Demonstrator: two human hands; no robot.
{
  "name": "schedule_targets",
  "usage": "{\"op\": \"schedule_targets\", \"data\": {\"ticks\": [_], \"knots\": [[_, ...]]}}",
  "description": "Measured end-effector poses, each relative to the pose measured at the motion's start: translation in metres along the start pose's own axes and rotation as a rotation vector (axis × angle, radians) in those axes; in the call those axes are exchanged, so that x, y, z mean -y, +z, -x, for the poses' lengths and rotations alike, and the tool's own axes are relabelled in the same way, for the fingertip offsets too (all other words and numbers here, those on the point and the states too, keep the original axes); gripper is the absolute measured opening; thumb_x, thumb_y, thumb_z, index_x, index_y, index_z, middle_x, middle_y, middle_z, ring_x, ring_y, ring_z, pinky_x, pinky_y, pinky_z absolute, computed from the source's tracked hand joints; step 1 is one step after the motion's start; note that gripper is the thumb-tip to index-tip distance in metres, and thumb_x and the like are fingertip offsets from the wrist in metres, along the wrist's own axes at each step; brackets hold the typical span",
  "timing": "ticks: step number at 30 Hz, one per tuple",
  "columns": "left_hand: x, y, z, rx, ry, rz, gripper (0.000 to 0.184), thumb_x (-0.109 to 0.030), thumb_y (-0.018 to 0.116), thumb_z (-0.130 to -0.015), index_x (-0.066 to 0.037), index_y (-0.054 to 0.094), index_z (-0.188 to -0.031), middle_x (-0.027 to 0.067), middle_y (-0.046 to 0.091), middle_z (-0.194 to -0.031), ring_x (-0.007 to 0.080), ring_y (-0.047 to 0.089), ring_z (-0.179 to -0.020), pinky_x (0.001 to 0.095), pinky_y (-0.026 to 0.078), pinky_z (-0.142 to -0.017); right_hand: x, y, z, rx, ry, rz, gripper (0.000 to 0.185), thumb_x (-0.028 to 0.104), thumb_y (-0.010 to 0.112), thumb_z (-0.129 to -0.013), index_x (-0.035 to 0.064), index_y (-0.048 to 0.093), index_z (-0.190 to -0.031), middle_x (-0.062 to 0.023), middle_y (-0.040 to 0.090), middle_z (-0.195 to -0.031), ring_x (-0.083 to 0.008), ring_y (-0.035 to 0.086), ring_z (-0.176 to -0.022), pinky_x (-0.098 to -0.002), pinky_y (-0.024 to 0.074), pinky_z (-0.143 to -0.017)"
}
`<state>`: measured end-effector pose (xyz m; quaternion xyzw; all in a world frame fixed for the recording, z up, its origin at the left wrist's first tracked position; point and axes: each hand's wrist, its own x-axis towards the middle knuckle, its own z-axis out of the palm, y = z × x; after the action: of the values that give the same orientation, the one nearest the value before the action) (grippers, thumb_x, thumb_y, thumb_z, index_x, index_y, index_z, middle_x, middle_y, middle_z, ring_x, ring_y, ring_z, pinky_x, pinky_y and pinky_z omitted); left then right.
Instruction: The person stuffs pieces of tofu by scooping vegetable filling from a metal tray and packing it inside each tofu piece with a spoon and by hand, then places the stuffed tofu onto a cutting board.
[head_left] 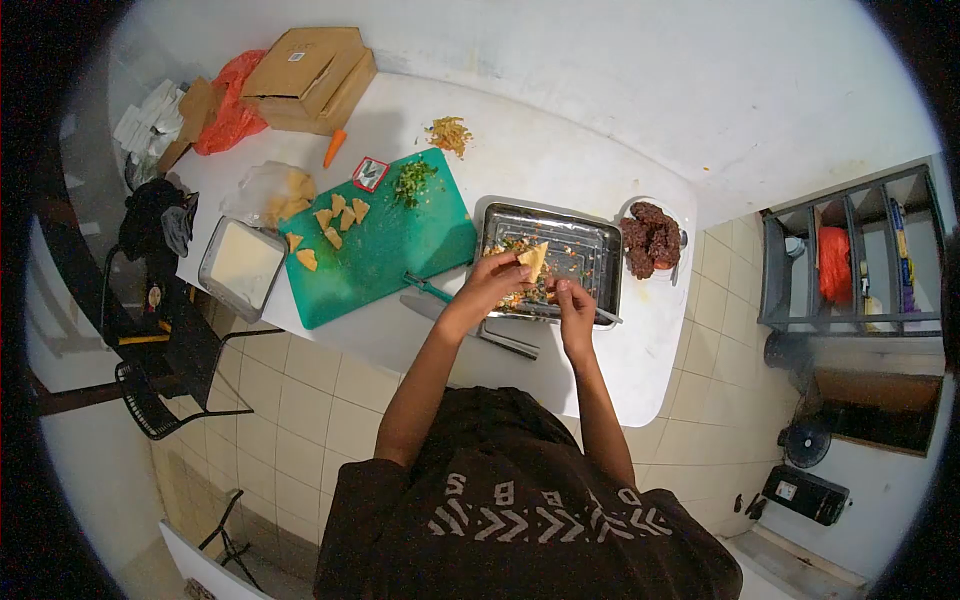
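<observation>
Over the metal tray, my left hand is closed around a yellow triangular tofu piece, holding it upright. My right hand sits just right of it, fingers pinched together on a slim metal utensil whose handle sticks out to the right. The utensil's other end is hidden behind the fingers. Chopped vegetable filling lies in the tray's left part, with scattered bits further right. Several more tofu triangles rest on the green cutting board, beside chopped greens.
A plate of dark red-brown food stands right of the tray. A container with pale contents is at the table's left edge. Cardboard boxes, a carrot and a plastic bag lie further back. A knife lies near the front edge.
</observation>
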<state>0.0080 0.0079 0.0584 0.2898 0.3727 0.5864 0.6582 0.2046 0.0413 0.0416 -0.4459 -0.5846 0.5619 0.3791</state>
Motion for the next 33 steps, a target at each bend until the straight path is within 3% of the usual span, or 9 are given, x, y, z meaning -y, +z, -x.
{"op": "schedule_targets", "data": {"ticks": [4, 14, 17, 19, 23, 26, 28, 29, 33], "knots": [[0.003, -0.001, -0.002, 0.022, -0.044, 0.175, 0.03, -0.016, 0.061, -0.097, 0.005, 0.059, -0.118, 0.0072, 0.062, -0.108, 0.0153, 0.064, -0.099, 0.0305, 0.055, -0.091, 0.007, 0.009, 0.003, -0.106, 0.01, -0.077, 0.014, 0.015, 0.067, -0.095, 0.0016, 0.069, -0.098, -0.0031, 0.067, -0.101, -0.0123, 0.06, -0.098, -0.0286, 0.0473, -0.088], [-0.001, -0.006, 0.001, 0.011, -0.036, 0.254, 0.031, -0.013, 0.062, -0.095, 0.005, 0.058, -0.12, 0.0085, 0.062, -0.11, 0.0183, 0.064, -0.099, 0.0342, 0.056, -0.092, -0.01, -0.004, -0.006, -0.146, -0.123, 0.159, 0.01, 0.009, 0.072, -0.088, 0.0035, 0.069, -0.095, -0.0105, 0.067, -0.108, -0.0216, 0.063, -0.101, -0.0318, 0.0477, -0.09], [0.008, -0.018, -0.001, -0.017, -0.092, 0.326, 0.027, -0.012, 0.066, -0.092, 0.001, 0.058, -0.116, 0.0114, 0.061, -0.117, 0.025, 0.064, -0.105, 0.0427, 0.054, -0.096, -0.021, -0.01, -0.007, -0.158, -0.312, 0.532, 0.017, 0.009, 0.073, -0.084, 0.006, 0.069, -0.101, -0.012, 0.066, -0.114, -0.0281, 0.061, -0.108, -0.0391, 0.0463, -0.094], [0.018, -0.029, -0.007, 0.02, -0.163, 0.36, 0.023, -0.01, 0.065, -0.092, -0.001, 0.058, -0.112, 0.0128, 0.062, -0.116, 0.0266, 0.065, -0.102, 0.0444, 0.055, -0.095, -0.019, -0.007, 0.0, -0.146, -0.358, 1.07, 0.027, 0.014, 0.071, -0.083, 0.0089, 0.068, -0.109, -0.0123, 0.063, -0.118, -0.0339, 0.056, -0.114, -0.0466, 0.0434, -0.098], [0.03, -0.045, -0.006, -0.001, -0.192, 0.457, 0.024, -0.011, 0.065, -0.092, -0.001, 0.059, -0.114, 0.0134, 0.063, -0.112, 0.0267, 0.066, -0.1, 0.043, 0.055, -0.095, -0.022, -0.006, 0.007, -0.092, -0.272, 0.999, 0.028, 0.022, 0.072, -0.085, 0.0121, 0.071, -0.112, -0.0141, 0.064, -0.115, -0.0347, 0.053, -0.116, -0.0473, 0.0418, -0.1], [0.019, -0.057, 0.003, 0.004, -0.076, 0.31, 0.031, -0.013, 0.068, -0.091, 0.0, 0.059, -0.117, 0.0069, 0.064, -0.104, 0.0187, 0.066, -0.096, 0.0352, 0.057, -0.086, -0.041, -0.005, 0.006, -0.075, -0.236, 0.91, 0.02, 0.025, 0.071, -0.087, 0.0111, 0.073, -0.101, -0.0113, 0.068, -0.114, -0.0328, 0.059, -0.111, -0.0485, 0.0415, -0.097], [0.009, -0.057, 0.013, -0.171, 0.021, -0.004, 0.04, -0.015, 0.07, -0.091, 0.004, 0.057, -0.123, 0.0055, 0.064, -0.102, 0.017, 0.065, -0.095, 0.031, 0.055, -0.084, -0.052, -0.007, 0.009, -0.123, -0.195, 0.894, 0.012, 0.021, 0.072, -0.086, 0.01, 0.074, -0.09, -0.0087, 0.07, -0.108, -0.0325, 0.06, -0.109, -0.0491, 0.0414, -0.098], [0.013, -0.079, 0.01, -0.006, 0.028, -0.147, 0.043, -0.018, 0.066, -0.094, 0.003, 0.056, -0.13, 0.0097, 0.064, -0.117, 0.0198, 0.063, -0.108, 0.0345, 0.052, -0.093, -0.047, -0.004, 0.011, -0.131, -0.176, 0.954, 0.012, 0.018, 0.074, -0.082, 0.0113, 0.074, -0.092, -0.0089, 0.068, -0.114, -0.0342, 0.057, -0.112, -0.0495, 0.0414, -0.099], [-0.007, -0.123, 0.028, -0.129, 0.015, -0.532, 0.036, -0.015, 0.07, -0.091, -0.003, 0.063, -0.123, 0.0105, 0.068, -0.117, 0.0187, 0.065, -0.104, 0.034, 0.053, -0.09, -0.032, 0.006, 0.018, -0.145, -0.273, 1.09, 0.033, 0.022, 0.074, -0.08, 0.0116, 0.069, -0.111, -0.0131, 0.06, -0.121, -0.0371, 0.053, -0.11, -0.0487, 0.0416, -0.099]]}}
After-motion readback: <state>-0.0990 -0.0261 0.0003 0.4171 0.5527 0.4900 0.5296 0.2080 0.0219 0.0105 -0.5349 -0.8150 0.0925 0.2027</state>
